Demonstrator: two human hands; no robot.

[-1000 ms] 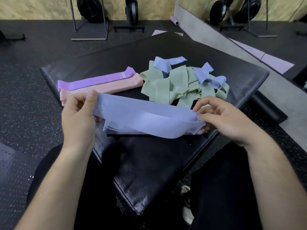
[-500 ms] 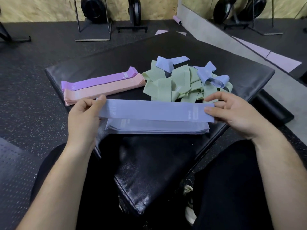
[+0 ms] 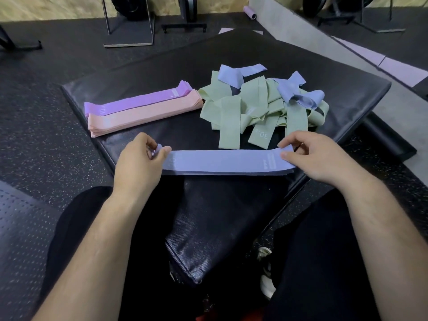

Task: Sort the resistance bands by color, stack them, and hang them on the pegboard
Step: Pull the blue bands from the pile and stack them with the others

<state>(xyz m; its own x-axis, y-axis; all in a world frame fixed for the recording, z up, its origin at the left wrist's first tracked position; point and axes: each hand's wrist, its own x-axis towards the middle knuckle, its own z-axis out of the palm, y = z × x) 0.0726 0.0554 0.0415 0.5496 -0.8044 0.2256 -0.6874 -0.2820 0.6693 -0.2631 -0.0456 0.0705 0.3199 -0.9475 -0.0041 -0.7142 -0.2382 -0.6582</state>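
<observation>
A flat blue band lies on top of a blue stack on the black mat. My left hand pinches its left end and my right hand pinches its right end. Behind it to the left lie a purple stack and a pink stack, side by side. A loose heap of green bands sits at the back right, with a few blue bands tangled on top. No pegboard is in view.
The mat sits on a dark speckled gym floor. Metal stand bases and weight plates are at the back. A purple roller lies by a grey strip on the right. My black-clad legs frame the mat's near corner.
The blue band was held up and sagging; I pulled it flat and lowered it onto the blue stack. Both hands still hold its ends.
</observation>
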